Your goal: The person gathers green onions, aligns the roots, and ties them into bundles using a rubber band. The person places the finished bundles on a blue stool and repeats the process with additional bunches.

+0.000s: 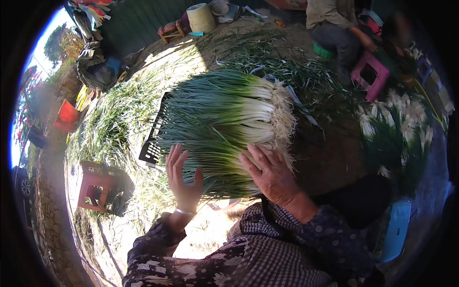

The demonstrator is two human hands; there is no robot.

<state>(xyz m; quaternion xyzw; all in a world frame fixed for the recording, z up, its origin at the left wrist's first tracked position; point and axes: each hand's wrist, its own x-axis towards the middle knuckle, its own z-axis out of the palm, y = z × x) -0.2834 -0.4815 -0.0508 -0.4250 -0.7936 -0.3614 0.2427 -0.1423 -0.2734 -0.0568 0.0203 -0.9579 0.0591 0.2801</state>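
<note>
Both hands press on a thick stack of green spring onions with white stalks and pale stringy roots (pixel 224 126), which lies on a black slatted plastic crate (pixel 152 148) just beyond the fingers. The left hand (pixel 184 179) lies flat with fingers spread against the leafy side, its grip released; the right hand (pixel 270 173) cups the stack's near edge by the roots, grasping lightly. The step in hand looks like squaring up the stack. Next, by my judgement, both palms need even pressure so the roots line up.

Right of the right hand lie more white-rooted onion bundles (pixel 397 129); beyond the stack, a seated person (pixel 337 28) and a pink plastic stool (pixel 370 74). Left of the left hand stands a red stool (pixel 98 186).
</note>
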